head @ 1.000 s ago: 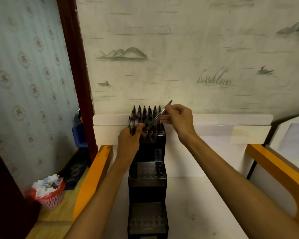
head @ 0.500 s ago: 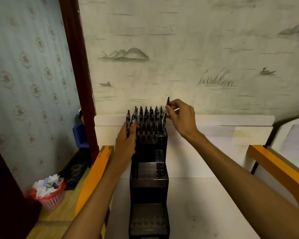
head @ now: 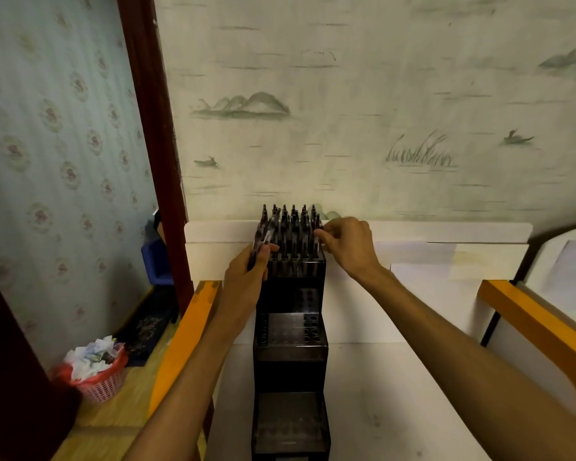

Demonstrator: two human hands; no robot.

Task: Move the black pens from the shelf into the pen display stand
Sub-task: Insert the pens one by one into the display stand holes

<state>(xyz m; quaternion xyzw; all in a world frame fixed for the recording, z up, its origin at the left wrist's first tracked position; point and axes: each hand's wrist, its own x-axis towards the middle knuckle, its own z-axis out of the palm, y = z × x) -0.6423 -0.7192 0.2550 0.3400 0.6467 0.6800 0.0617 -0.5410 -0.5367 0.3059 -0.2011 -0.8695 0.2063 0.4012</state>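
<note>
White shelf (head: 413, 377), black pen display stand (head: 290, 337) against wallpaper.
Left hand (head: 246, 277) grips spare black pens (head: 263, 237); right hand (head: 346, 247) pinches one into the crowded top tier. Nudging neighbours could topple them.

Pen display stand (head: 290, 331): black, three stepped tiers.
Pens (head: 290, 227): black.
Back wall (head: 346, 94): pale cream, grey-green ink hills, reeds, boats.
Side wallpaper (head: 54, 128): pale blue, faded floral medallions.
Door frame (head: 147, 94): dark reddish brown.
Shelf (head: 396, 394): white, orange side rails.
Basket (head: 102, 384): red-pink mesh.
Bin (head: 155, 261): blue.
</note>
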